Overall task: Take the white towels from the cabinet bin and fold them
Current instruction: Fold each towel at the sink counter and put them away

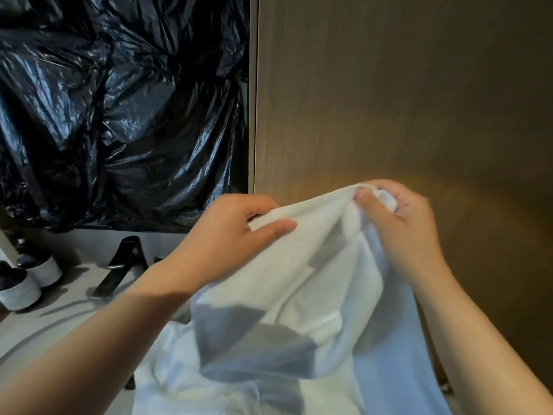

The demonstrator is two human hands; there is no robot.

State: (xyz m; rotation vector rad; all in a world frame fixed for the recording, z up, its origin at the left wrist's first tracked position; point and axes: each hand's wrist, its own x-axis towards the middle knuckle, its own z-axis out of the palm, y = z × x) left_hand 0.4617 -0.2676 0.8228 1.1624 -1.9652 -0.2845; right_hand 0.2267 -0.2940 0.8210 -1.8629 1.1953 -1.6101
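Head: towel [299,280] edge in right hand [404,226]

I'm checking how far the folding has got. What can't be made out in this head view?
Head view:
- Lower part of the white towel: cut off by the bottom edge; one towel or several, unclear.
- Fingertips of the right hand: buried in the bunched towel corner.
- Behind the black plastic sheet: all covered.
- Two jars, left edge: blurred, labels unreadable.

White towel [299,280], black plastic sheet [119,115]

Head-worn camera looks forward and down, close to hands [314,232].
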